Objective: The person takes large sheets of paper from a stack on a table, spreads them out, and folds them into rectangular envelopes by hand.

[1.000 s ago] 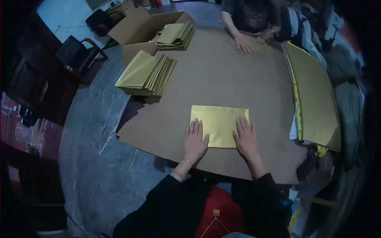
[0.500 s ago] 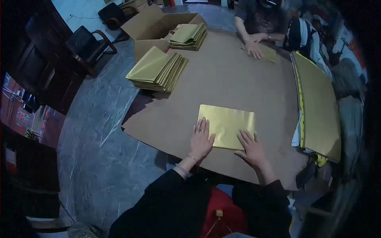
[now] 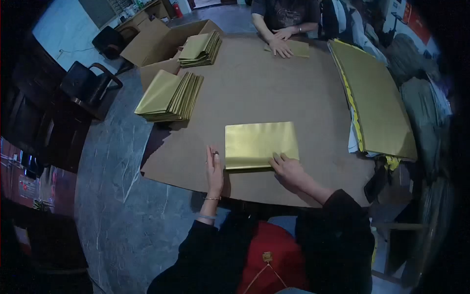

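A folded gold paper sheet (image 3: 259, 142) lies flat on the brown table covering, its folded edge toward me. My right hand (image 3: 290, 171) rests on the sheet's near right corner, fingers lying on the paper. Just off the sheet's left edge is my left hand (image 3: 214, 171), turned on its side with the fingers stretched upward and nothing in it. A bracelet and a pale bangle circle my left wrist.
Folded gold sheets form a near stack (image 3: 169, 98) and a far stack (image 3: 199, 49) on the left, by an open cardboard box (image 3: 161, 46). A large gold sheet pile (image 3: 374, 103) lies right. Across the table, a person's hands (image 3: 280, 45) press another gold sheet.
My left hand has come off the gold sheet and turned sideways beside its left edge. My right hand stays on the near right corner. The whole view has shifted slightly.
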Demonstrator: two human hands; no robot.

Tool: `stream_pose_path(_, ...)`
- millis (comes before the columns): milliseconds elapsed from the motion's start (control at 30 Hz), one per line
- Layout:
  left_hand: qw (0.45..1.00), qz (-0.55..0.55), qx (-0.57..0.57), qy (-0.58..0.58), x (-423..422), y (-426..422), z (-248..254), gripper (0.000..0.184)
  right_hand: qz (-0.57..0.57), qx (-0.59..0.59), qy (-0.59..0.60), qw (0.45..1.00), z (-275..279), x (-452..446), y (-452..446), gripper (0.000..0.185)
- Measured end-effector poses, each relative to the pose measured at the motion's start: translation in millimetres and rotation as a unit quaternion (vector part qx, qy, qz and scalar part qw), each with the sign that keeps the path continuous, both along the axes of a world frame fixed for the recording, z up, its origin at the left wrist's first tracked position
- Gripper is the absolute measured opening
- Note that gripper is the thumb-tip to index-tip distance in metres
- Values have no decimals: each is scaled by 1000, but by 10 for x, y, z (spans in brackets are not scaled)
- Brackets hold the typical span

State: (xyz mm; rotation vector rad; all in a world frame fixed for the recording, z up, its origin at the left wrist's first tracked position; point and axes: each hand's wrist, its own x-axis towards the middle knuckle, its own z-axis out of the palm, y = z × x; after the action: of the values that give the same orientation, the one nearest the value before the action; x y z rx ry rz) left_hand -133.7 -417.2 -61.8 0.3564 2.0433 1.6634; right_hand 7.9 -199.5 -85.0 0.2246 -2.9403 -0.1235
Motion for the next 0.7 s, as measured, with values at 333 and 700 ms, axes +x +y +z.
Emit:
stream_pose_path(333, 957, -21, 219, -190, 157, -70, -222, 63, -283, -580, 211, 734, 713, 13, -227, 25)
stream_pose_path(700, 904, -159, 157, -363, 297, 209, -127, 55, -356, -792, 119, 481, 86, 329, -227, 42)
